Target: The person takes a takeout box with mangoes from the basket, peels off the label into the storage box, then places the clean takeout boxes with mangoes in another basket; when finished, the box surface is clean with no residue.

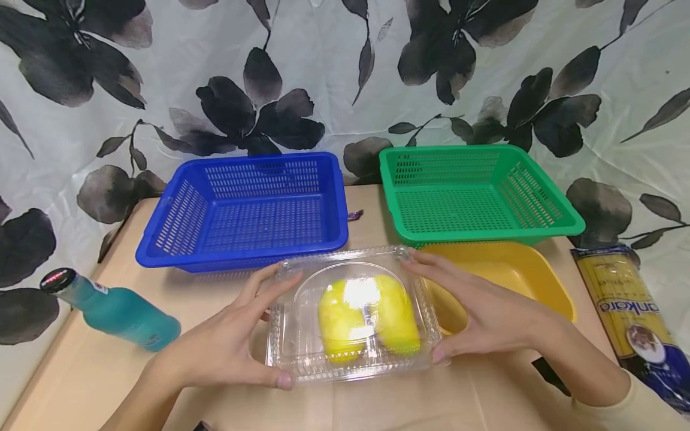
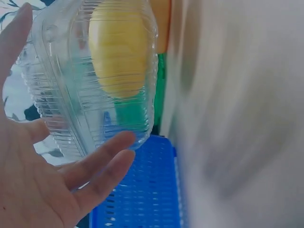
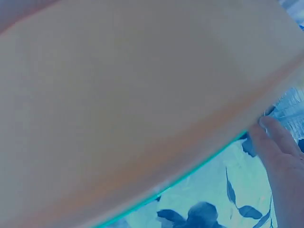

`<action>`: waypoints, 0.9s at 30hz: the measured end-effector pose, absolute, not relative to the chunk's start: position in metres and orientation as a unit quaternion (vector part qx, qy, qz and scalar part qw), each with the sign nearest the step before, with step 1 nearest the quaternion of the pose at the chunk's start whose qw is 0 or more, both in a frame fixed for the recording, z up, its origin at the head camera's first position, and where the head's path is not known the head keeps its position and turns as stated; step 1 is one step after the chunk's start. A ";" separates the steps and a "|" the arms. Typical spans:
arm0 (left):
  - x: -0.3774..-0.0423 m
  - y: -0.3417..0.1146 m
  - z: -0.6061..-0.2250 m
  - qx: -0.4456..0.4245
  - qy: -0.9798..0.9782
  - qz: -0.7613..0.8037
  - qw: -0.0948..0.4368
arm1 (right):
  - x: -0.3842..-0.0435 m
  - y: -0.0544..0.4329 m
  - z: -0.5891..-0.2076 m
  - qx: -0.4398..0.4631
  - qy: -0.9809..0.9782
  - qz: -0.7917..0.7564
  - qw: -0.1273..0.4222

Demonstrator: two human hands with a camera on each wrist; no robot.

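Both hands hold a clear plastic clamshell container (image 1: 302, 365) between them, its lid closed over two smooth yellow rounded pieces (image 1: 396, 323). My left hand (image 1: 221, 338) grips the left side, thumb at the near corner and fingers along the far part. On the opposite side my right hand (image 1: 490, 305) has its fingers at the far corner and its thumb at the near one. In the left wrist view the container (image 2: 71, 95) is tilted, with a yellow oval (image 2: 118, 52) showing through its ribbed wall. The right wrist view catches only part of my right hand (image 3: 285, 175).
Behind the container stand a blue basket (image 1: 178, 261) and a green basket (image 1: 485, 234). A yellow tray (image 1: 517, 269) sits partly under the green one. A teal bottle (image 1: 124, 314) is at left, a gold-and-blue packet (image 1: 628, 317) at right. A small purple wrapper (image 1: 355, 215) lies between the baskets.
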State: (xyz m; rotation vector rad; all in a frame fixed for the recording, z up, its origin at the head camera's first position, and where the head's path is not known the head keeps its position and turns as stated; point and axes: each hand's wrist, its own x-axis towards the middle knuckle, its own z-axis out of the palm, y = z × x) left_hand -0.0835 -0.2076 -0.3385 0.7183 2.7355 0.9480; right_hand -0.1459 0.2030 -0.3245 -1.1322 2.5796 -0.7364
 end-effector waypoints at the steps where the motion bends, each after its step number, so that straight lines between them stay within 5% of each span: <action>1: -0.083 -0.207 -0.337 0.238 0.915 0.316 0.076 | -0.146 0.204 -0.322 -0.388 0.878 -0.255 0.111; 19: -0.099 -0.179 -0.314 0.242 0.908 0.341 0.023 | -0.156 0.233 -0.289 -0.393 0.853 -0.335 0.072; 27: -0.112 -0.168 -0.308 0.286 0.894 0.341 -0.056 | -0.165 0.242 -0.278 -0.443 0.827 -0.345 0.026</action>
